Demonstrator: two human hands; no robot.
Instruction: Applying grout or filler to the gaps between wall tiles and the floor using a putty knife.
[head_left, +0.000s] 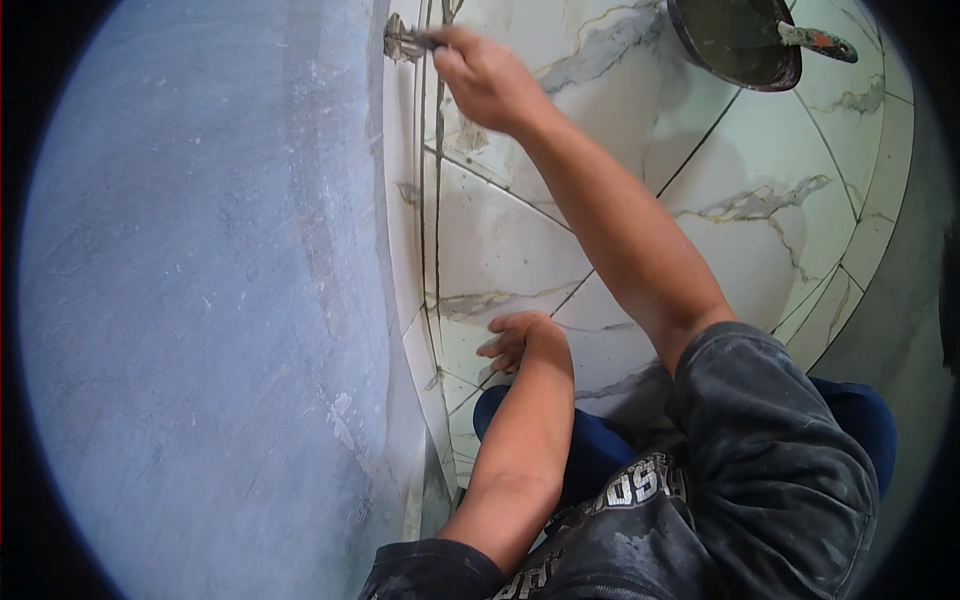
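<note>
Two bare hands are counted: the right hand (pixel 488 84) is extended to the top of the view, the left hand (pixel 518 338) is kept low, close to the knees. One small dark-handled hand tool with a flat, grey-brown smeared head (pixel 408 42) is gripped by the right hand, fingers closed round the handle; exact type not readable, blurred. The tool is located at the upper left, where the white skirting strip (pixel 402 130) is met by the blue-grey plastered wall (pixel 210 250). Its head is pointed left, at the wall; long axis is laid roughly crosswise to the skirting, near level in view. Whether the strip is touched by the head cannot be told.

The left hand is half open, fingers loosely bent, nothing seen held; contact with the white marble-look floor tiles with grey and gold veins (pixel 505 235) cannot be told.

One dark, round-sided container (pixel 684 30) is placed on the tiles at upper right, partly cut off by the frame, murky liquid or paste held inside. One second tool with an orange-red and grey-stained handle (pixel 822 42) is rested over its rim, handle end pointed right. Several tiles are separated by dark joints.
</note>
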